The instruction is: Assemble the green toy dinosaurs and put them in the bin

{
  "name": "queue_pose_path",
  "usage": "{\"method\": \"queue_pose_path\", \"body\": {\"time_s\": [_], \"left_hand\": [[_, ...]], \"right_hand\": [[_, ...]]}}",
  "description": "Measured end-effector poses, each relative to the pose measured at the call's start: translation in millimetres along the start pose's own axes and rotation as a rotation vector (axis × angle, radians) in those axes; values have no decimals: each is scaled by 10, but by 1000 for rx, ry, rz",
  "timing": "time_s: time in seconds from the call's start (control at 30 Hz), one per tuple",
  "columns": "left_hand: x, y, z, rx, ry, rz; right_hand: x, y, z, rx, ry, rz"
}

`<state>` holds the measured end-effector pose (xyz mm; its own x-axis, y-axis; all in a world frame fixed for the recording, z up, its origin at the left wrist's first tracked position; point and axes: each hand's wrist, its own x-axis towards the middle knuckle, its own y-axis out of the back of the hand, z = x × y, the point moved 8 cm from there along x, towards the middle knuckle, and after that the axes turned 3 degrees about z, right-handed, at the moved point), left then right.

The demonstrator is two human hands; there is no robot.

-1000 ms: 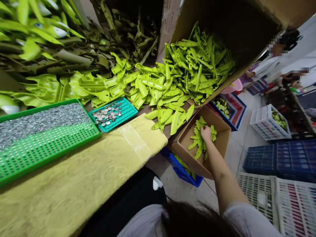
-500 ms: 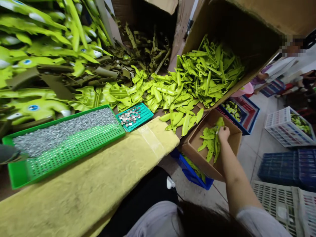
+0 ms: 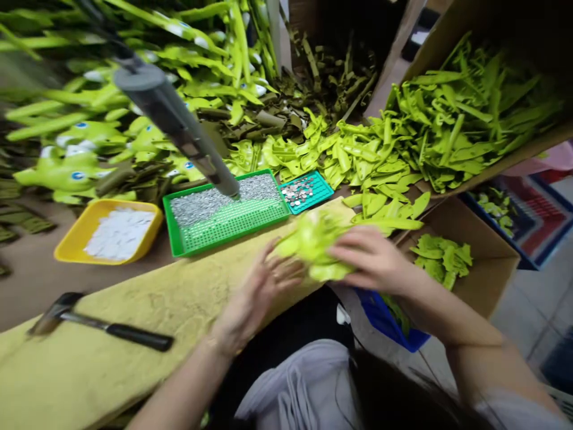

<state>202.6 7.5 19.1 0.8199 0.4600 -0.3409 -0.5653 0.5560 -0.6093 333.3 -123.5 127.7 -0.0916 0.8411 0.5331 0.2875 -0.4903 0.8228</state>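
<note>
A lime-green moulded plastic toy part (image 3: pixel 313 242), smeared by motion, is held up over the near edge of the padded yellow cloth (image 3: pixel 210 286). My right hand (image 3: pixel 373 257) grips its right side, fingers closed over it. On the other side my left hand (image 3: pixel 264 278) has its thumb and fingers around the part's left end, though blur hides the exact contact. Just beyond lie a green tray of small metal pins (image 3: pixel 224 206) and a teal tray with small metal discs (image 3: pixel 307 194). A hammer (image 3: pixel 107 325) rests on the cloth to the left.
A grey hanging tool (image 3: pixel 179 125) slants down over the green tray. At left sits a yellow bin of white pieces (image 3: pixel 111 233). Lime-green parts (image 3: pixel 461 125) heap up at back right. An open cardboard box (image 3: pixel 486 263) and a blue crate (image 3: pixel 416 340) stand at right.
My right hand has come out of the cardboard box with a green part and moved left to the cloth. My left hand has entered view, and the view has swung left.
</note>
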Motion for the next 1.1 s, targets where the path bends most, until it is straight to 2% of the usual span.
{"method": "queue_pose_path", "body": {"time_s": [0.03, 0.07, 0.1, 0.17, 0.2, 0.27, 0.37, 0.47, 0.53, 0.67, 0.7, 0.77, 0.87, 0.97, 1.1], "left_hand": [[26, 59, -51, -10, 15, 57], [62, 137, -103, -20, 25, 130], [101, 228, -144, -26, 24, 209], [160, 397, -180, -21, -1, 334], [176, 461, -184, -12, -11, 368], [182, 543, -173, 15, -20, 392], [159, 591, -138, 39, -27, 389], [150, 604, -129, 39, -37, 381], [154, 609, -137, 39, -50, 369], [156, 622, -147, 53, -100, 335], [154, 628, -151, 54, -109, 330], [150, 648, -165, 48, -115, 327], [147, 680, -190, 37, -119, 335], [150, 686, -201, 28, -134, 332], [127, 700, -189, 13, -134, 339]], "right_hand": [[185, -291, -51, 77, 70, -114], [343, -498, 10, 147, 75, -149], [480, -653, 219, 162, -31, -134], [567, -892, 924, 16, -487, -118], [547, -1004, 1210, -41, -643, -160], [523, -1160, 1579, -83, -775, -211], [521, -1256, 1755, -57, -797, -227], [528, -1178, 1632, -69, -815, -201], [584, -1102, 1383, -51, -756, -162], [751, -1080, 596, 238, -364, -118], [751, -1070, 466, 295, -320, -107], [701, -1052, 387, 344, -379, -89], [589, -1063, 414, 352, -508, -114], [527, -1102, 365, 164, -457, -144], [500, -1162, 280, -123, -350, -109]]}}
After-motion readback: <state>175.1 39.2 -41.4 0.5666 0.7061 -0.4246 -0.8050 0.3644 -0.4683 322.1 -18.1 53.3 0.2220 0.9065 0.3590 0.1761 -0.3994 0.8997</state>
